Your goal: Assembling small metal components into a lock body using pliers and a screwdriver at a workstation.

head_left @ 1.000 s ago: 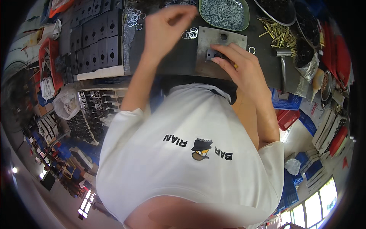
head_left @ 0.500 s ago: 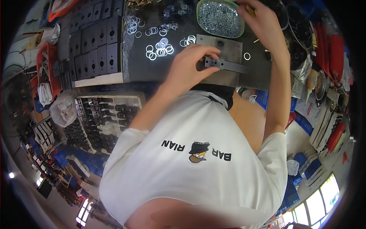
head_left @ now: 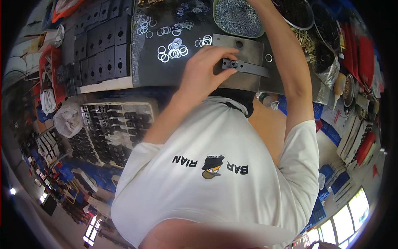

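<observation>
My left hand (head_left: 205, 68) pinches the near end of a dark flat metal bar (head_left: 253, 69), thumb on one side and fingers on the other. A small round fitting with a hole (head_left: 233, 64) stands on the bar between the fingertips. Beneath the bar lies a grey steel plate (head_left: 248, 47) with a round hole. My right forearm (head_left: 286, 50) stretches past the right side of a green bowl (head_left: 240, 36) of small shiny metal parts, and the hand itself lies beyond the top edge.
Loose metal rings (head_left: 176, 50) lie in clusters on the dark bench, with a single ring (head_left: 269, 58) right of the plate. Black drilled plates (head_left: 105, 62) stand in rows at left. Bowls of dark parts (head_left: 296, 14) and brass-coloured pieces (head_left: 306, 43) sit at right.
My right hand has gone from beside the bowl, where it held something yellow, up past the top edge. My left hand keeps its hold on the bar.
</observation>
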`<state>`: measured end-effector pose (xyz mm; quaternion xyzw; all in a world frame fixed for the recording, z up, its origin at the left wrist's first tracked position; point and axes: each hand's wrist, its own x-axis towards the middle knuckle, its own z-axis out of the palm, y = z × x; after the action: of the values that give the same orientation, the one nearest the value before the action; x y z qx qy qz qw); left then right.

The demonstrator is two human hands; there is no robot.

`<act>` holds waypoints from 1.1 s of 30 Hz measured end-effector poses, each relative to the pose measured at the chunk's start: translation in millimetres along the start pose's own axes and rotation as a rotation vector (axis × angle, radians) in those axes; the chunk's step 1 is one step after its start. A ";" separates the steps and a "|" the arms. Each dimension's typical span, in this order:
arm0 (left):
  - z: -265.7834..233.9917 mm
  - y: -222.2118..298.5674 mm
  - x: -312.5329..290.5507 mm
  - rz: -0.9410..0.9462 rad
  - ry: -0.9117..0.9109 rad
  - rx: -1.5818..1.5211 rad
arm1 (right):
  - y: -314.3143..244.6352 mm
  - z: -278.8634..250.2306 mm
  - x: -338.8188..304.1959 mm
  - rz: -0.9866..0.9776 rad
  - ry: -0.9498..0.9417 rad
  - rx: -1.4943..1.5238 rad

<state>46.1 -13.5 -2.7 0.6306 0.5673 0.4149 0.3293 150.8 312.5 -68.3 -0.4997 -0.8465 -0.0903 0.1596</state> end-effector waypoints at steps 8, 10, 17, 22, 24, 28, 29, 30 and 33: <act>-7.8 2.5 -1.7 -0.094 -0.109 -0.065 | -41.2 -164.8 -114.8 0.236 -0.331 1.009; -5.8 -3.5 0.4 -0.066 -0.141 -0.066 | -11.5 -142.7 -149.1 0.315 -0.433 1.136; -5.7 -5.3 -4.9 -0.008 -0.154 0.015 | -45.8 -182.5 -236.3 0.545 -0.349 1.215; -8.7 -9.6 -6.8 -0.080 -0.223 0.029 | -66.0 -169.2 -249.2 0.322 -0.284 1.172; -14.0 -5.3 -7.2 -0.094 -0.238 0.023 | -66.1 -170.9 -251.6 0.297 -0.275 1.122; -21.8 -8.4 -2.8 -0.009 -0.252 0.072 | -65.6 -185.6 -246.3 0.234 -0.348 0.970; -22.0 -11.4 -0.7 0.042 -0.216 0.088 | -65.6 -183.3 -248.0 0.234 -0.350 0.973; -22.7 -10.2 3.0 0.026 -0.201 0.103 | -65.4 -179.1 -250.6 0.205 -0.320 0.925; -28.8 -13.5 18.8 0.042 -0.177 0.125 | -66.2 -179.2 -250.3 0.163 -0.308 0.856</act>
<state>14.4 5.3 0.7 0.6958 0.5476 0.3280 0.3293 237.6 19.8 9.1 -0.4613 -0.7795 0.3554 0.2308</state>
